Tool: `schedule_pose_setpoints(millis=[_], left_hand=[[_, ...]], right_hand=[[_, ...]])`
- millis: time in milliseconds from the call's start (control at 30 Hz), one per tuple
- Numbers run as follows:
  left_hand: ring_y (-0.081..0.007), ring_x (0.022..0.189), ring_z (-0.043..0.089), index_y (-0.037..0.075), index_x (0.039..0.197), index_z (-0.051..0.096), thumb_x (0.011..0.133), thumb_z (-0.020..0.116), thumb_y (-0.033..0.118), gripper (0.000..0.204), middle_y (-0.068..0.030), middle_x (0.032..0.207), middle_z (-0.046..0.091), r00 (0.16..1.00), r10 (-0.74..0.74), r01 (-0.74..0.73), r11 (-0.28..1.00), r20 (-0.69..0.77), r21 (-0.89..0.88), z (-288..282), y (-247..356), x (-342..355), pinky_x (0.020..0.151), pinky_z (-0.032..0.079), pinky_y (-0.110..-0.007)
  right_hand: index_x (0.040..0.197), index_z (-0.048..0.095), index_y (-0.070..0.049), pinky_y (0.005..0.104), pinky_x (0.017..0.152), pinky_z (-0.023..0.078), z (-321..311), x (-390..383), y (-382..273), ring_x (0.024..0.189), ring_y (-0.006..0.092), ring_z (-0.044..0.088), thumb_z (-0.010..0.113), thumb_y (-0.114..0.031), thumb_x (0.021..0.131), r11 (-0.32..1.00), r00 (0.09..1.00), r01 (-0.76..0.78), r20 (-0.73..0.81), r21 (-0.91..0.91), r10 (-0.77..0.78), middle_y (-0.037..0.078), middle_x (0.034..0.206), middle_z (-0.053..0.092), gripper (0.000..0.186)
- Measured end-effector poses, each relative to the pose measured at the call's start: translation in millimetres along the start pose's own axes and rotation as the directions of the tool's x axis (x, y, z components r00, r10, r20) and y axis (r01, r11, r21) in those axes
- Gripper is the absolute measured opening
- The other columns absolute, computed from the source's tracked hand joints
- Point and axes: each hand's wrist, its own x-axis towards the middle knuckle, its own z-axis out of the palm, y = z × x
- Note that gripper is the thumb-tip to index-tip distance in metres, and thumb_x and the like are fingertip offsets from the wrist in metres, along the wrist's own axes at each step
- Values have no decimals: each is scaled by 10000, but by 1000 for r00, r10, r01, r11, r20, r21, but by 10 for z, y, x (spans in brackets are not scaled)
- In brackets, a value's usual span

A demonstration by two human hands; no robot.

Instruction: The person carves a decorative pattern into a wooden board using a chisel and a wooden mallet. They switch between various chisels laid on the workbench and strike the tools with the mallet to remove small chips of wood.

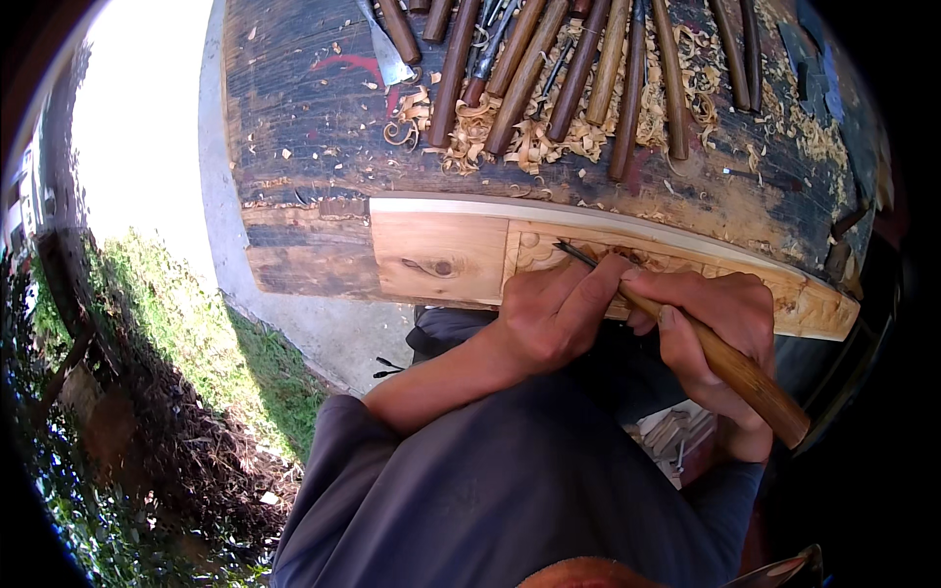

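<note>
Right hand (730, 309) is gripping the chisel (737, 367) at the back, left hand (551, 316) is pinching it up front, and it's pointing left over the board (431, 240) lying along the desk's near edge (309, 276).

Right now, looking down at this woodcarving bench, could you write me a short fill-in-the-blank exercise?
1. The right hand holds a wood-carving tool by its wooden ____.
2. Thin, curled wood ____ lie among the spare carving tools on the workbench.
3. Of the wooden board's left and right ends, the dark knot lies nearer the ____ one.

Missing words: handle; shavings; left.
</note>
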Motion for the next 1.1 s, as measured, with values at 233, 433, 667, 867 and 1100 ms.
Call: schedule_pose_setpoints(millis=[233,433,667,867,1100], left_hand=[[-188,548,641,-25,1247,759,882,753,-51,366,-48,713,638,999,-29,30,999,-22,35,54,-9,-8,516,528,-361],[-173,548,625,-37,1258,749,859,823,20,409,-46,735,646,999,-44,40,993,29,110,14,44,-2,504,507,-345],[-172,543,620,-54,1266,763,903,799,22,372,-40,697,632,997,74,-75,996,20,56,66,-57,-55,507,508,-345],[-162,535,601,-57,1302,759,913,697,-34,394,-25,682,602,989,143,-144,989,29,30,35,-86,-53,504,501,-345],[-164,535,602,-46,1295,762,912,723,-49,385,-28,686,600,995,100,-101,994,28,32,15,-48,-32,513,505,-351]], right_hand=[[1137,811,34,377,639,618,85,9,309,651,305,779,673,57,872,985,989,140,-69,102,-133,180,782,769,299],[1212,811,45,368,787,679,100,9,574,819,293,840,628,11,944,952,990,143,-37,269,-138,194,926,829,326],[1253,779,82,378,779,676,268,-201,730,838,278,842,603,-119,1032,908,976,204,-153,367,-157,198,968,838,347],[1227,781,84,367,751,669,212,-251,536,792,276,836,626,-41,980,949,978,176,-156,261,-138,195,911,828,317],[1203,787,64,347,762,664,193,-191,328,791,261,834,626,15,974,968,989,45,-146,246,-9,176,882,817,284]])
